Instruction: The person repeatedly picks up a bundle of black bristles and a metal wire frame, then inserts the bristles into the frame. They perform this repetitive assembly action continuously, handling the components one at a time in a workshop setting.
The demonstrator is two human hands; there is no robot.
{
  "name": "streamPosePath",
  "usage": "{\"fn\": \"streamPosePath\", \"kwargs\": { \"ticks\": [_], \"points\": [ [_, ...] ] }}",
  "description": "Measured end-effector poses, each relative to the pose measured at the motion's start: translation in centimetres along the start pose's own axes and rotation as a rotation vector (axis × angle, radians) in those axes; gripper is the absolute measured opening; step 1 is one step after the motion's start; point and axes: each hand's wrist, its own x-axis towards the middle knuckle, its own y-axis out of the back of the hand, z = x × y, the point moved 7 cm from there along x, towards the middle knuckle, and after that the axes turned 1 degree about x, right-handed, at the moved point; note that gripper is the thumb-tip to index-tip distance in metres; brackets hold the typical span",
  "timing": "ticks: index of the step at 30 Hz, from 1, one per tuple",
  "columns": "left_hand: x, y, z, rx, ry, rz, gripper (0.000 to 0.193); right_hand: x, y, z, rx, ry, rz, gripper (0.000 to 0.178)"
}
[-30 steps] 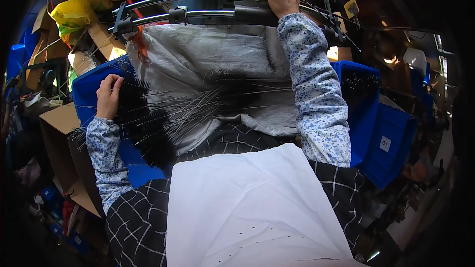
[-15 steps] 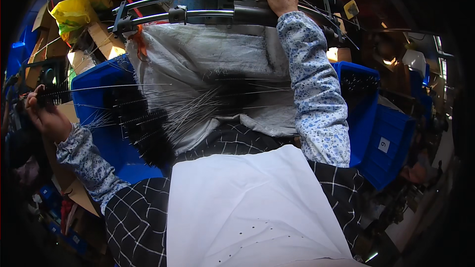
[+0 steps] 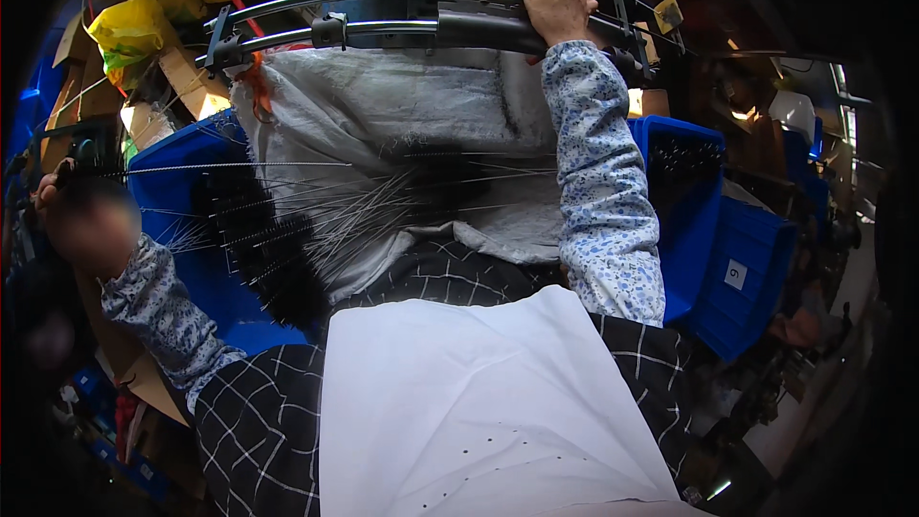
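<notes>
Brush (image 3: 103, 170) and wire stem (image 3: 239, 165) were best held level, I judged, clear of the piled brushes (image 3: 263, 249); the brush lay at the fingertips of the left hand (image 3: 91, 225), apparently pinched, though blur hid much. The right hand (image 3: 560, 5) lay by the metal rails (image 3: 383, 27), fingers parted, and I couldn't tell whether they gripped anything.

Wide fisheye view from the head, facing steeply down — above and behind the right hand (image 3: 560, 3), rightward of the left hand (image 3: 93, 228), near both.
</notes>
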Motion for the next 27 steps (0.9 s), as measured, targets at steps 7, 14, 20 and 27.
{"fn": "streamPosePath", "kwargs": {
  "ticks": [7, 14, 20, 27],
  "points": [
    [0.3, 0.1, 1.1, 0.358, -0.162, -0.026, 0.013, 0.2, -0.6, -1.9, 0.21, 0.04, 0.037, 0.039],
    [0.6, 3.3, 1.0, 0.065, -0.021, 0.075, 0.016, 0.3, -1.0, -2.5, 0.264, 0.066, 0.073, 0.037],
    [0.3, 2.8, 1.4, 0.099, -0.043, 0.108, 0.015, 0.5, -1.4, -5.1, 0.234, 0.05, 0.048, 0.036],
    [0.4, 0.0, 0.5, 0.022, -0.02, 0.046, 0.015, 0.7, -1.3, -9.1, 0.127, -0.069, -0.058, 0.035]
  ]
}}
